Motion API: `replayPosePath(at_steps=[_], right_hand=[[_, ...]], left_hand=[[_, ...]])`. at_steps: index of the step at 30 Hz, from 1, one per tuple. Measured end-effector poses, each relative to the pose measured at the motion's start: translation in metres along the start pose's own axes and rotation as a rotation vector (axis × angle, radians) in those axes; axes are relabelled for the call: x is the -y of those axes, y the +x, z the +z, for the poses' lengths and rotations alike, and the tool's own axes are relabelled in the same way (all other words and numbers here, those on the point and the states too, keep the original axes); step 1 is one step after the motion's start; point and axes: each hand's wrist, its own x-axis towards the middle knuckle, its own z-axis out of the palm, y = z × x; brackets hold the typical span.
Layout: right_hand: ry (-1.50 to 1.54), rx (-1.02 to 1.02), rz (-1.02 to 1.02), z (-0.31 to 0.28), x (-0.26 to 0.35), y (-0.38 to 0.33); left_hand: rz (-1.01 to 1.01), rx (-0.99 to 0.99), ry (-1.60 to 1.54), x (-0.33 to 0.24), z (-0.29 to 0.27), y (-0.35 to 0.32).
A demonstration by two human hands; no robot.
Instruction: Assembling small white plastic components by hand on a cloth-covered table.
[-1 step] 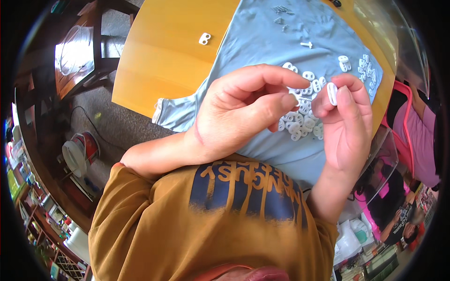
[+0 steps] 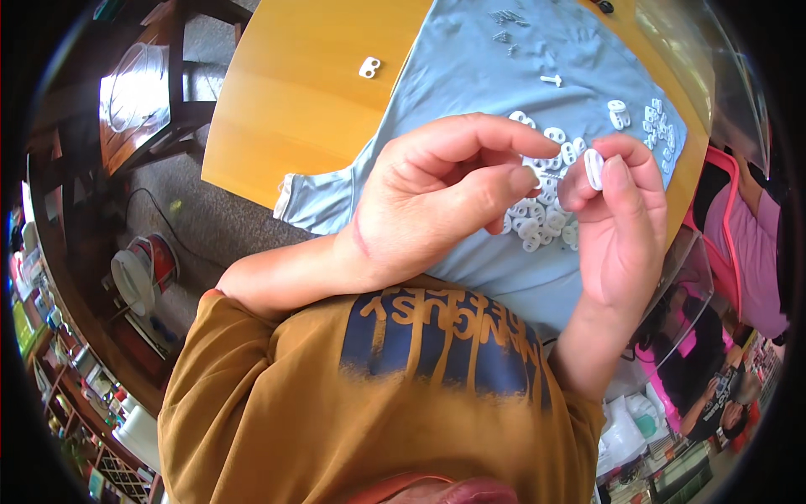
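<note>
While both hands hover above the counter (image 2: 294, 101), the right hand (image 2: 621, 227) pinches a small white oval plastic piece (image 2: 594, 168) between thumb and forefinger, fingers clamped on it, piece standing on edge just in front of the fingertips. The left hand (image 2: 437, 202) sits just beside it, thumb and forefinger tips drawn together near the right hand's piece; cannot tell whether anything is pinched there, it is too small or hidden. Both hands are raised over a light blue cloth (image 2: 470, 76) spread on the yellow wooden counter. A pile of white plastic pieces (image 2: 537, 220) lies on the cloth right under and between the hands, partly hidden by the fingers. A smaller cluster of white pieces (image 2: 659, 126) lies near the cloth's right edge, and a two-hole white piece (image 2: 617, 113) sits just left of it. One lone white piece (image 2: 369, 67) rests on bare counter, well apart to the left. Small grey metal bits (image 2: 506, 17) lie at the far end of the cloth. The person wears a mustard shirt (image 2: 277, 420) with a dark blue print.
</note>
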Motion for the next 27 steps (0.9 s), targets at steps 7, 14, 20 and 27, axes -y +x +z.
replayPosePath(at_steps=[7,14,20,27], right_hand=[[-0.029,-0.040,-0.038,0.007,-0.006,-0.006],[0.036,-0.064,0.045,0.002,-0.012,-0.011],[0.052,0.012,0.129,0.009,-0.012,-0.010],[0.044,-0.046,0.068,0.004,-0.021,-0.007]], left_hand=[[-0.023,-0.018,-0.041,0.001,0.004,-0.001],[-0.001,-0.032,-0.095,0.006,0.007,-0.001],[0.013,-0.041,-0.159,0.010,0.006,0.003],[-0.005,-0.030,-0.152,0.011,0.001,0.005]])
